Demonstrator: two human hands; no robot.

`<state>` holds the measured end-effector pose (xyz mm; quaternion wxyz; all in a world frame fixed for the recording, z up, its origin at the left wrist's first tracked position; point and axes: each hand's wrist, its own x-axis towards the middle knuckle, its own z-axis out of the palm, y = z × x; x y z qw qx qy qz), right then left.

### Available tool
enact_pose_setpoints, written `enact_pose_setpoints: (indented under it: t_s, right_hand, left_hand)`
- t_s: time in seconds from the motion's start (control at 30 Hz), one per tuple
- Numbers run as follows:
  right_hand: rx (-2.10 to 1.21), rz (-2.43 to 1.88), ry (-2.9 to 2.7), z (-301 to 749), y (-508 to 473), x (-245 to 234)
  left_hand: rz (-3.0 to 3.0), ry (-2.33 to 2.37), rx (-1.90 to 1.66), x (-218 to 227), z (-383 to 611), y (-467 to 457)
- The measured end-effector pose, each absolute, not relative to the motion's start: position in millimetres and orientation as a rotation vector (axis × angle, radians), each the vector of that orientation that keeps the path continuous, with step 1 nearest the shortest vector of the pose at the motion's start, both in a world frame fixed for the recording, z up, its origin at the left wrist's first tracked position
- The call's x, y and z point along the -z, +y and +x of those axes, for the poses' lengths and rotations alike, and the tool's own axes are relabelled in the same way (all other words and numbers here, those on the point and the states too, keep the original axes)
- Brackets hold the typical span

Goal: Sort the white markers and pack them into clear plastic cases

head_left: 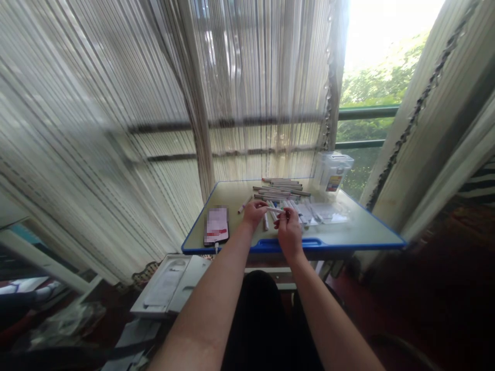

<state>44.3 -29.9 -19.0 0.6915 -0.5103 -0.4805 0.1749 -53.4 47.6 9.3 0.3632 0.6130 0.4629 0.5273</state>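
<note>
Both of my hands hold one white marker pen (275, 209) level above the desk. At its left end, the fingers of my left hand (255, 212) are closed on it. My right hand (288, 226) pinches the other end. Just beyond lies a loose pile of several marker pens (280, 191), mostly pointing sideways. More pens lie under and between my hands, partly hidden by them. A single marker (244, 204) rests to the left of my left hand, and another marker (265, 222) lies between my wrists.
A phone (216, 225) with a cable lies at the desk's left. A clear plastic box (334, 172) stands at the back right, with clear plastic packaging (328, 213) in front. The desk (363, 232) has a blue edge. An open white box (164, 283) sits lower left; curtains hang behind.
</note>
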Motion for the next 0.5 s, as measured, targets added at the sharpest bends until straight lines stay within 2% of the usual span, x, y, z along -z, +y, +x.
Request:
enact_pose_setpoints:
  t_s: [0.5]
  right_hand:
    - [-0.316, -1.234, -1.337, 47, -30, 20]
  left_hand:
    - [1.486, 1.217, -1.431, 0, -54, 59]
